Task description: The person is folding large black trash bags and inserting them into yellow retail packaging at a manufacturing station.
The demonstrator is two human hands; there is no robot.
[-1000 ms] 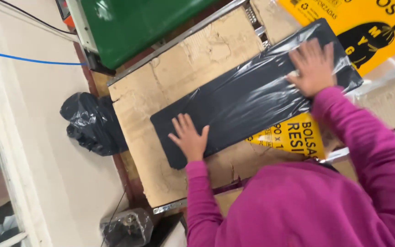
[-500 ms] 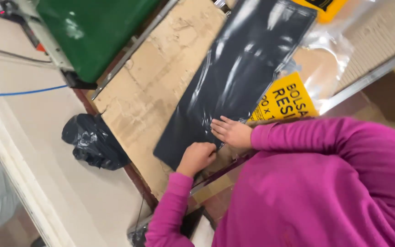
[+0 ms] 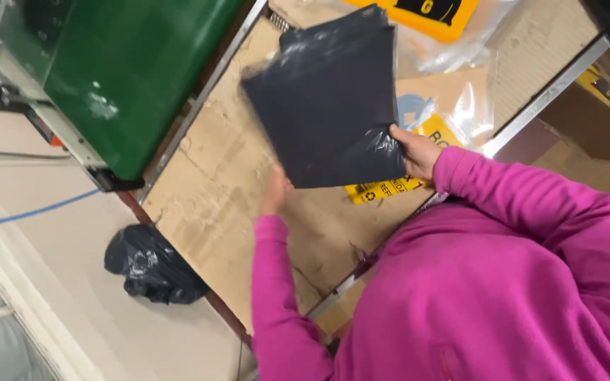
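Cardboard covers the tabletop (image 3: 213, 190); above it both hands lift a folded black plastic bag (image 3: 330, 106), right hand (image 3: 414, 152) fingers pinching its edge, left hand (image 3: 277, 189) gripping behind.

My hands hold a black bag (image 3: 333, 106) lifted off the cardboard bench (image 3: 213, 190), so bare cardboard lies open under it and toward me. A green machine (image 3: 128, 63) walls the bench's far left edge. Yellow bags (image 3: 432, 134) and clear plastic (image 3: 474, 99) clutter the right side, by a metal rail (image 3: 545, 92). On the floor beside the bench sits a black sack (image 3: 153, 264).
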